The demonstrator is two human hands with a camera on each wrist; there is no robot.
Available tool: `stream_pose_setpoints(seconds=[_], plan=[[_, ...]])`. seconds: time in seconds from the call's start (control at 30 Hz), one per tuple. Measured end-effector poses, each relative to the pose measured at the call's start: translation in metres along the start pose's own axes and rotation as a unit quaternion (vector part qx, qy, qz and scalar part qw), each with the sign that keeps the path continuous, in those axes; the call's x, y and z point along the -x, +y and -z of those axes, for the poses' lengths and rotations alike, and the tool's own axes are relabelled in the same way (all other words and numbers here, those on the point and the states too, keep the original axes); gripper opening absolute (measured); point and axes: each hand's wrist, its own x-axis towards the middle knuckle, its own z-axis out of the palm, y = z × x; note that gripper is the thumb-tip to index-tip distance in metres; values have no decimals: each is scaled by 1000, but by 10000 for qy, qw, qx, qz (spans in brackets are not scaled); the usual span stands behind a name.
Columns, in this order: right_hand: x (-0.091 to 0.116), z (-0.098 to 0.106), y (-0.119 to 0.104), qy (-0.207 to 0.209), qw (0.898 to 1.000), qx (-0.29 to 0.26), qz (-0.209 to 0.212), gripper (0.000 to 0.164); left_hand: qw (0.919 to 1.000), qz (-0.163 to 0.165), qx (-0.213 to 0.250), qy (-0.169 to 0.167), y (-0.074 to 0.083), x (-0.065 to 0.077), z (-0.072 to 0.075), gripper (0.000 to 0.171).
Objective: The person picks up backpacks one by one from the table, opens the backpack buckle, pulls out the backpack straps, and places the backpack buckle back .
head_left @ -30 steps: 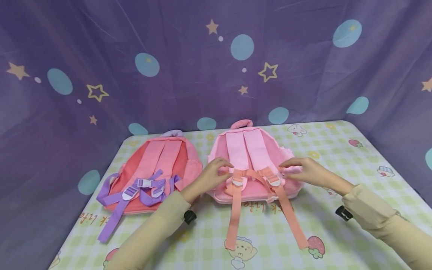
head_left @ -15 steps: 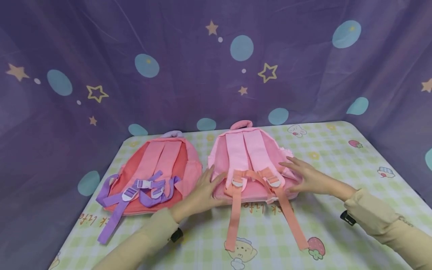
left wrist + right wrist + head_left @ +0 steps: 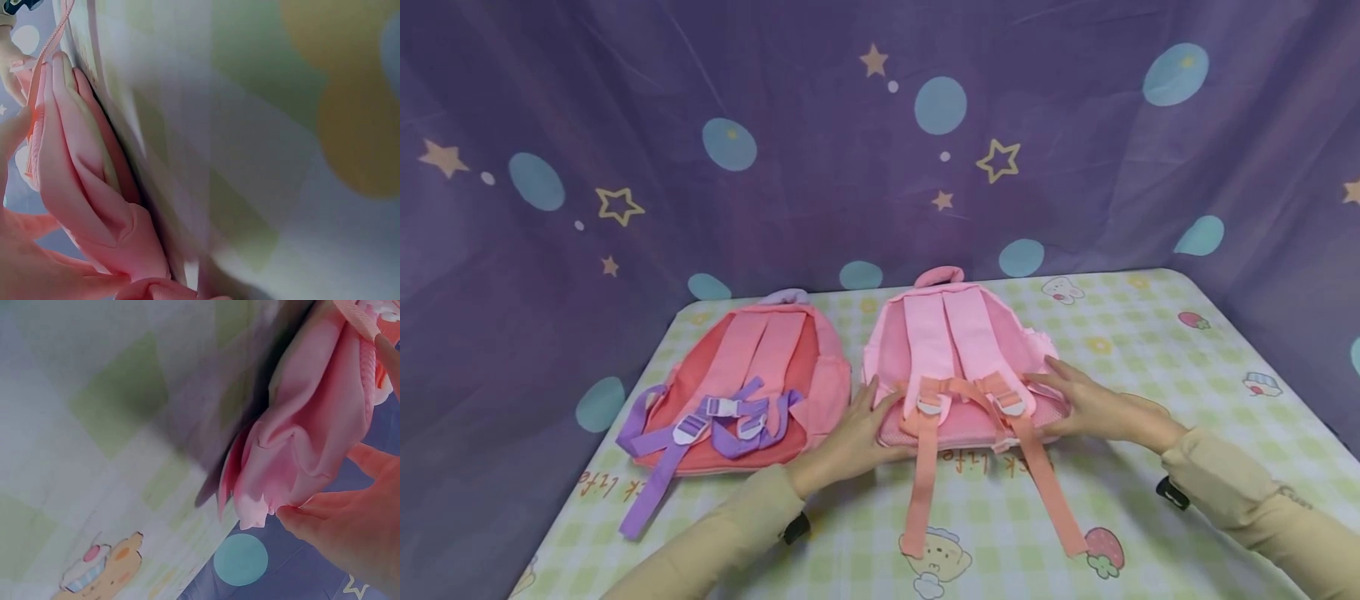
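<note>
A light pink backpack [image 3: 891,333] lies on the table with its shoulder straps up, its orange webbing straps trailing toward the near edge. My left hand [image 3: 853,433] is at its lower left corner, fingers spread along the side and thumb over the back panel. On the opposite side my right hand [image 3: 1093,406] touches the lower right corner with fairly straight fingers. Both wrist views show fingertips against the soft pink side fabric [image 3: 81,162]. Just left of it lies a coral-red backpack [image 3: 805,350] with purple straps [image 3: 658,483] and white buckles, near my left forearm.
A green-and-white checked tablecloth [image 3: 1157,333] with cartoon prints covers the table. Behind and at both sides hangs a purple curtain [image 3: 820,192] with stars and blue dots.
Both hands have come off the orange straps and dropped to the lower sides of the light pink backpack, fingers spreading. Both backpacks stay in place.
</note>
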Motion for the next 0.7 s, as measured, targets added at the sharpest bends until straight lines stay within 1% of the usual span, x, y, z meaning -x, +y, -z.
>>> stream_pose_setpoints(seconds=[0.17, 0.27, 0.43, 0.53, 0.7], plan=[[3, -4, -1, 96, 9997, 143, -145, 83, 9998, -167, 96, 51, 0, -2, -3, 82], [4, -4, -1, 105, 9996, 161, -205, 83, 9998, -91, 155, 75, 0, -3, -5, 82], [5, -4, 3, 166, 9995, 150, -218, 81, 9997, -60, 216, 118, 0, -6, -8, 79], [6, -2, 6, 176, 9996, 77, -218, 80, 9995, -134, 261, 139, 0, -9, -10, 76], [9, 4, 12, 111, 9996, -33, -264, 80, 9987, -365, 312, 183, 3, -16, -12, 71]])
